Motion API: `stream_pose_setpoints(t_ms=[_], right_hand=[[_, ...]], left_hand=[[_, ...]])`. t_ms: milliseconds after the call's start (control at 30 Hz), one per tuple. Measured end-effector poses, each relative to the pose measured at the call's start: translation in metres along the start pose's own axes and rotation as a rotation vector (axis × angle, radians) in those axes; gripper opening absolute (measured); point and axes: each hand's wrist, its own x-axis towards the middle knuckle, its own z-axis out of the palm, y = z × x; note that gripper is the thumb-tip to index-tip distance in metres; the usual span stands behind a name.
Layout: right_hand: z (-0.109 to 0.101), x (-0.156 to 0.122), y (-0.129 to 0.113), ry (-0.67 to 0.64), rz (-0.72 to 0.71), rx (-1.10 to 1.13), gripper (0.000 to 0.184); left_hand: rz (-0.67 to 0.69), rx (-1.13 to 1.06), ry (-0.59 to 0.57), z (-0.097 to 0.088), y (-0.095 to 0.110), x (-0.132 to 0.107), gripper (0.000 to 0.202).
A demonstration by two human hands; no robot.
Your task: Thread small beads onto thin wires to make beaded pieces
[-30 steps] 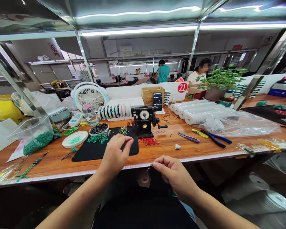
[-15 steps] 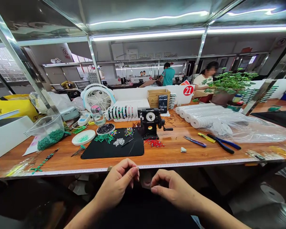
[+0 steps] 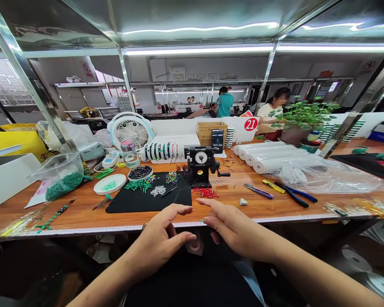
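My left hand [image 3: 164, 234] is at the table's front edge, thumb and forefinger spread apart with nothing visible between them. Facing it, my right hand [image 3: 228, 226] has its fingers stretched out and also shows nothing held. A tiny green bit shows beside the right fingertips; whether they touch it is unclear. Beyond my hands lies a black mat [image 3: 141, 202] bearing silver beads [image 3: 158, 190], multicoloured beads [image 3: 172, 177] and green tube-like pieces [image 3: 135, 186]. Behind my right hand are red pieces [image 3: 205, 193] at the foot of a black hand-cranked machine [image 3: 200, 170].
Left of the mat are a white dish [image 3: 109, 184], a bag of green pieces [image 3: 64, 185] and a beaded green strand [image 3: 56, 216]. Tweezers [image 3: 258, 190], a yellow cutter [image 3: 273, 186] and pliers [image 3: 296, 194] lie right, before plastic-wrapped white rolls [image 3: 275, 160]. A fan [image 3: 131, 132] stands behind.
Both hands have opened from pinched, curled fingers and moved up a little towards the table edge. The right fingers now reach out over the edge. The view has shifted slightly.
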Motion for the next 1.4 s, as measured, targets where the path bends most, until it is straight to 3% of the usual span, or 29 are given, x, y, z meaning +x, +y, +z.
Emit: stream_pose_setpoints(t_ms=[100, 200, 300, 433, 567, 633, 700, 767, 867, 933, 1000, 1267, 1400], right_hand=[[0.008, 0.012, 0.004, -0.044, 0.040, 0.050, 0.043], [0.015, 0.016, 0.012, 0.014, 0.019, 0.000, 0.039], [0.012, 0.014, 0.019, 0.021, 0.049, -0.021, 0.040], [-0.001, 0.012, 0.036, -0.114, 0.041, 0.076, 0.030], [0.004, 0.013, 0.056, 0.044, 0.055, 0.569, 0.037], [0.012, 0.014, 0.062, 0.050, 0.047, 0.890, 0.037], [0.019, 0.015, 0.066, 0.053, 0.021, 1.064, 0.038], [0.024, 0.018, 0.068, 0.146, -0.005, 0.983, 0.039], [0.030, 0.025, 0.073, 0.300, -0.083, 0.402, 0.039], [0.035, 0.031, 0.078, 0.287, -0.141, 0.028, 0.042], [0.039, 0.036, 0.084, 0.235, -0.160, -0.119, 0.044], [0.033, 0.041, 0.090, 0.104, -0.089, 0.130, 0.045], [0.030, 0.040, 0.092, 0.113, -0.016, 0.438, 0.047]], left_hand=[[0.028, -0.151, -0.098, 0.013, 0.011, 0.009, 0.029], [0.018, -0.186, -0.158, 0.019, 0.013, 0.016, 0.012], [-0.066, -0.203, -0.222, 0.016, 0.005, 0.021, 0.018], [-0.192, -0.437, -0.299, 0.008, -0.013, 0.028, 0.022], [-0.255, -0.598, -0.354, 0.008, -0.024, 0.034, 0.020], [-0.288, -0.657, -0.364, 0.011, -0.026, 0.035, 0.020], [-0.304, -0.684, -0.363, 0.014, -0.028, 0.036, 0.019], [-0.319, -0.692, -0.365, 0.016, -0.031, 0.036, 0.018], [-0.336, -0.713, -0.363, 0.020, -0.038, 0.036, 0.015], [-0.344, -0.726, -0.359, 0.023, -0.042, 0.036, 0.015], [-0.355, -0.724, -0.374, 0.028, -0.043, 0.036, 0.014], [-0.323, -0.740, -0.471, 0.040, -0.048, 0.038, 0.016], [-0.335, -0.754, -0.491, 0.041, -0.047, 0.039, 0.015]])
